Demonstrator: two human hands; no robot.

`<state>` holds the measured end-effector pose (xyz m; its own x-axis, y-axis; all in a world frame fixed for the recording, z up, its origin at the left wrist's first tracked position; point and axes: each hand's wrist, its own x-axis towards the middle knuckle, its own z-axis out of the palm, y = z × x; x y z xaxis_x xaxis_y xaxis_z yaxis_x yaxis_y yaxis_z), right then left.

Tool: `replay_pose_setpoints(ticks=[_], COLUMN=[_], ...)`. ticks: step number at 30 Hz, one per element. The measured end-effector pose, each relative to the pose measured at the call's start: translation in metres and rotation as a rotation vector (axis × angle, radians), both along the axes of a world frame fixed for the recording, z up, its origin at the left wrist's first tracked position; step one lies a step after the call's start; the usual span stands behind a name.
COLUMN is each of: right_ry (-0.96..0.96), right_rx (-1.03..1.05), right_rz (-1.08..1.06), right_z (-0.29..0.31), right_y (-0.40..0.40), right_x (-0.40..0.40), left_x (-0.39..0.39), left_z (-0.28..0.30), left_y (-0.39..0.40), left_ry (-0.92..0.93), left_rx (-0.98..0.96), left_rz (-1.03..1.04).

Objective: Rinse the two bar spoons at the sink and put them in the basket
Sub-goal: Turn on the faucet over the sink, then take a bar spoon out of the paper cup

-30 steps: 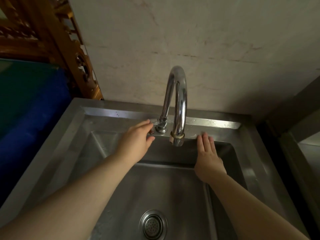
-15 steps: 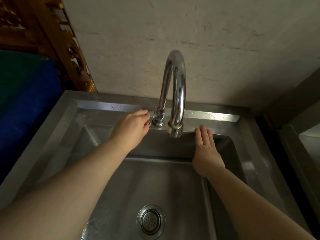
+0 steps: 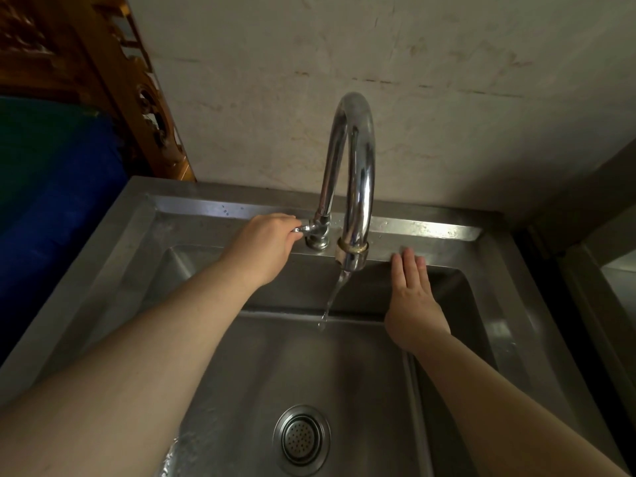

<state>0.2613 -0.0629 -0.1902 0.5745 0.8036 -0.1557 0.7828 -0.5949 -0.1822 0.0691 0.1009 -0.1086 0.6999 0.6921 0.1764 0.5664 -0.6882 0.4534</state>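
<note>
Water (image 3: 332, 297) now runs from faucet (image 3: 358, 173); L hand (image 3: 263, 246) grips tap lever (image 3: 303, 229), R hand (image 3: 413, 301) flat, empty.

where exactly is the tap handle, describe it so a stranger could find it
Start at the steel sink against the pale wall and find the tall chrome faucet arching over it. Follow its thinner rear leg down to the base on the back ledge. The handle is the short chrome stub pointing left from that base, pinched by the left hand, not the brass-ringed spout running water.
</note>
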Motion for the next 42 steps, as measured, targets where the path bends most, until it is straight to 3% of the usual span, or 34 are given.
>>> replay_pose_setpoints(ticks=[15,22,26,30,42], right_ry=[-0.001,0.056,0.097,0.112,0.21], right_rx=[-0.015,-0.04,-0.075,0.003,0.428], right_rz=[-0.016,0.012,0.038,0.025,0.002], right_z=[0.003,0.006,0.011,0.016,0.047], right_y=[-0.001,-0.001,-0.001,-0.01,-0.106], right_x=[-0.002,0.003,0.007,-0.002,-0.155], left_x=[0.0,-0.004,-0.018,-0.045,-0.162], left_z=[0.004,-0.004,-0.003,0.009,0.079], left_y=[0.001,-0.022,-0.047,-0.066,-0.119], left_ry=[0.019,0.056,-0.05,-0.037,0.036], left_rx=[-0.04,-0.299,-0.095,0.078,0.202], left_rz=[0.018,0.133,0.174,0.124,0.216])
